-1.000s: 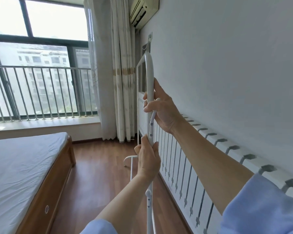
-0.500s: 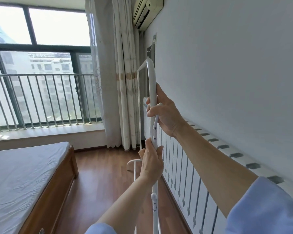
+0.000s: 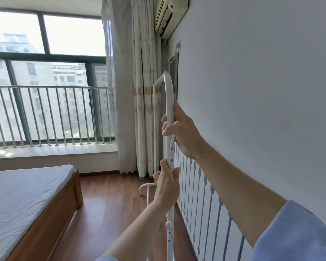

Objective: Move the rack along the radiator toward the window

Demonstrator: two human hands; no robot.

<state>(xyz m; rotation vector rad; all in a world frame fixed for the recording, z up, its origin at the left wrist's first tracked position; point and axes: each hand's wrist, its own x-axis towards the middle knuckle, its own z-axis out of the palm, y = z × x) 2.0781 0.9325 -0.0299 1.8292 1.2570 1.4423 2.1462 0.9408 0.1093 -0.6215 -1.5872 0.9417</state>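
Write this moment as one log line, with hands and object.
right hand: grips upper white rack tube | left hand: grips same tube lower | rack: upright beside radiator

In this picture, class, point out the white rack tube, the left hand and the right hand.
white rack tube (image 3: pixel 169 95), head view, bare upper curve.
left hand (image 3: pixel 167 187), head view, back of hand.
right hand (image 3: pixel 183 132), head view, back of hand.

White metal tube rack (image 3: pixel 169 102): we lose its foot below the bottom edge. Wood-framed bed with white sheet (image 3: pixel 23 193) cut off left. White wall air conditioner (image 3: pixel 169 14) cropped at top. Rack screws too small to read.
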